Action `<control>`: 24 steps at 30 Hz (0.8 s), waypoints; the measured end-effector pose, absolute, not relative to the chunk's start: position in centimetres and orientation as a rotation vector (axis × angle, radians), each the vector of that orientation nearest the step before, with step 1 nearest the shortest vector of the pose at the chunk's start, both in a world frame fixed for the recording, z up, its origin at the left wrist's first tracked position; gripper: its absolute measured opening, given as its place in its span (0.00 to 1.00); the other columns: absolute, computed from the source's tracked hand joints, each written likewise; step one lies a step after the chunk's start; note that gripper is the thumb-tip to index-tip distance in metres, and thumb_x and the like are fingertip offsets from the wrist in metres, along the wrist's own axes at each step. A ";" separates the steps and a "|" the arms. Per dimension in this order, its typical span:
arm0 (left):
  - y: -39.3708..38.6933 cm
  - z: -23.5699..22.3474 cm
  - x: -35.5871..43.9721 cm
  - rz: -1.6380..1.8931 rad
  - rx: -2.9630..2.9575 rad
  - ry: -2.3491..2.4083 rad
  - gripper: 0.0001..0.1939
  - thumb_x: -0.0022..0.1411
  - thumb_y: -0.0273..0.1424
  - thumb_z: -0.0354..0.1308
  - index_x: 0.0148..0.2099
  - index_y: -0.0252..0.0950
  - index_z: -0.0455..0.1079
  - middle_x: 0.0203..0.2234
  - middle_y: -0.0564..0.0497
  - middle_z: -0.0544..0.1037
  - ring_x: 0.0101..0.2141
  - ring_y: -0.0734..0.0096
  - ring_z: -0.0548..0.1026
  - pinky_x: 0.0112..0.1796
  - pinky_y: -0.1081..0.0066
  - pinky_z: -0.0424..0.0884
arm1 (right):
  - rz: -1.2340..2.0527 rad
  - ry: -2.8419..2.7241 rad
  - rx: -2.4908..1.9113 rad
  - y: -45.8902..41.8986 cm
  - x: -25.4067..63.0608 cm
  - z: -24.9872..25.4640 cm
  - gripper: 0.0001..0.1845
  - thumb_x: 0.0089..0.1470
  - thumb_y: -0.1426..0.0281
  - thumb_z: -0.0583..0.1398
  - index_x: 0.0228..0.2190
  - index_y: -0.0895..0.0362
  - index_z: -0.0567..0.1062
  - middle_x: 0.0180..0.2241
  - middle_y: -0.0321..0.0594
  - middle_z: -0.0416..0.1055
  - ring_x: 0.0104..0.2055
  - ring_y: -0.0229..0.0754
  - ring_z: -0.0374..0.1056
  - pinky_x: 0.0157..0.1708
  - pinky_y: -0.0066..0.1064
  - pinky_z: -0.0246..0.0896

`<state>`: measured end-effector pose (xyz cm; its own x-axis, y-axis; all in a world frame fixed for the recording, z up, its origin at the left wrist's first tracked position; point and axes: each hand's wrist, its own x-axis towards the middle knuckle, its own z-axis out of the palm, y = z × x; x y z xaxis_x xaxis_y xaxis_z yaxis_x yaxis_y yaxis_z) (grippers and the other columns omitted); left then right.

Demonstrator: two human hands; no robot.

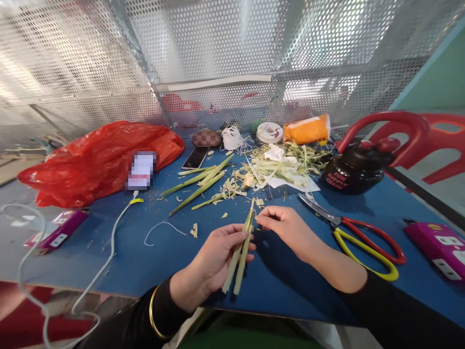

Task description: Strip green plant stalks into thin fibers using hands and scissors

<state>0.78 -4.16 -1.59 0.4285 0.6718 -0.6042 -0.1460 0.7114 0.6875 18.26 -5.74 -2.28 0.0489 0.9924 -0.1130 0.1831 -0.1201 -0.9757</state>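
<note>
My left hand is closed round a small bundle of pale green plant stalks. The narrow end points away from me, and the wider cut ends splay toward the table's front edge. At the narrow tip, my right hand pinches with thumb and forefinger. A thin white string seems to run from the tip into that pinch, though it is hard to make out. Beyond my hands lie several loose green stalks and a heap of shredded peelings. Scissors with red and yellow handles rest right of my right hand.
A red plastic bag, a charging phone and a purple pack are on the left. At the back stand a string roll and an orange packet. A black kettle and another purple pack occupy the right.
</note>
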 end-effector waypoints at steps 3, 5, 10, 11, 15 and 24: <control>-4.1 -1.3 0.8 0.559 0.582 0.973 0.03 0.58 0.21 0.57 0.34 0.30 0.72 0.25 0.50 0.74 0.22 0.76 0.74 0.24 0.76 0.74 | 1.206 -1.237 -1.435 -5.7 18.3 -2.4 0.11 0.50 0.63 0.60 0.25 0.57 0.76 0.24 0.35 0.71 0.29 0.39 0.64 0.32 0.32 0.58; -4.0 -1.1 0.8 0.555 0.571 0.961 0.03 0.59 0.21 0.57 0.35 0.29 0.72 0.26 0.50 0.74 0.22 0.77 0.73 0.23 0.77 0.73 | 1.250 -1.245 -1.411 -5.7 18.3 -2.4 0.10 0.50 0.63 0.62 0.27 0.57 0.78 0.27 0.37 0.74 0.32 0.41 0.66 0.36 0.33 0.60; -4.1 -0.8 1.1 0.564 0.580 0.979 0.04 0.59 0.19 0.56 0.37 0.29 0.71 0.25 0.51 0.74 0.22 0.78 0.73 0.23 0.77 0.73 | 1.276 -1.275 -1.418 -5.8 18.1 -2.4 0.07 0.46 0.66 0.64 0.25 0.57 0.78 0.25 0.36 0.75 0.31 0.40 0.67 0.37 0.33 0.60; -4.2 -0.9 1.1 0.569 0.586 0.984 0.04 0.58 0.19 0.57 0.37 0.30 0.70 0.25 0.51 0.74 0.22 0.77 0.73 0.23 0.77 0.73 | 1.282 -1.268 -1.416 -5.8 18.1 -2.3 0.07 0.46 0.66 0.64 0.24 0.57 0.77 0.24 0.36 0.74 0.31 0.40 0.66 0.36 0.33 0.59; -4.1 -1.0 1.1 0.576 0.591 0.960 0.05 0.58 0.20 0.57 0.38 0.31 0.70 0.25 0.51 0.74 0.22 0.77 0.73 0.24 0.77 0.73 | 1.341 -1.228 -1.357 -5.9 18.0 -2.1 0.07 0.47 0.67 0.63 0.22 0.57 0.75 0.23 0.33 0.70 0.28 0.37 0.63 0.33 0.31 0.58; -4.3 -0.4 1.1 0.532 0.486 0.917 0.07 0.60 0.19 0.55 0.40 0.28 0.71 0.25 0.53 0.72 0.19 0.83 0.70 0.20 0.81 0.70 | 1.267 -1.232 -1.339 -5.9 18.1 -2.5 0.09 0.46 0.66 0.65 0.32 0.57 0.77 0.26 0.33 0.69 0.31 0.38 0.63 0.35 0.31 0.57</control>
